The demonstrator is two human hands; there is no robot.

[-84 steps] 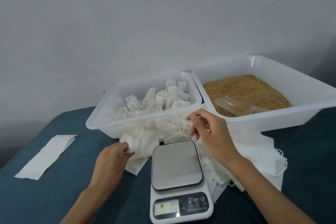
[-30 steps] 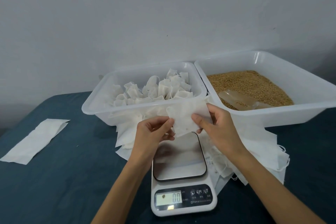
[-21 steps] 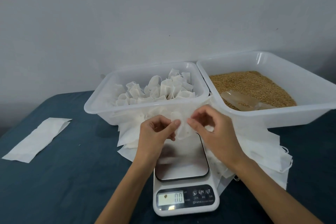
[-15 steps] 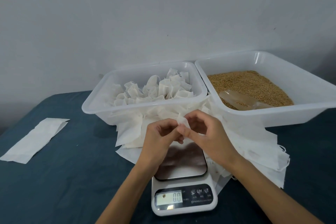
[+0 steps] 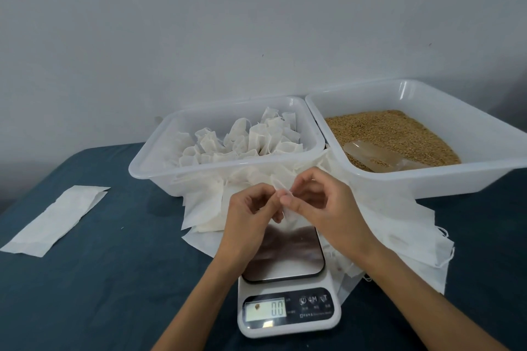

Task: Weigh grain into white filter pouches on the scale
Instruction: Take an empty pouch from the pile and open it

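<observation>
Both hands, left hand (image 5: pixel 251 216) and right hand (image 5: pixel 328 208), pinched one white pouch (image 5: pixel 281 189) above the scale (image 5: pixel 288 288); loose pouches (image 5: pixel 399 225) crowded the worktop (image 5: pixel 114 279) beside the grain tub (image 5: pixel 427 179).

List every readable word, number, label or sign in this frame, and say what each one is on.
"00" on the lit display of the scale.
"M" and "T" on two button icons beside the display; a power symbol sits left of them.
Small print under the buttons: too small to read.
A small mark at the display's left: unreadable.
The tubs, pouches and paper strip show no text.
</observation>
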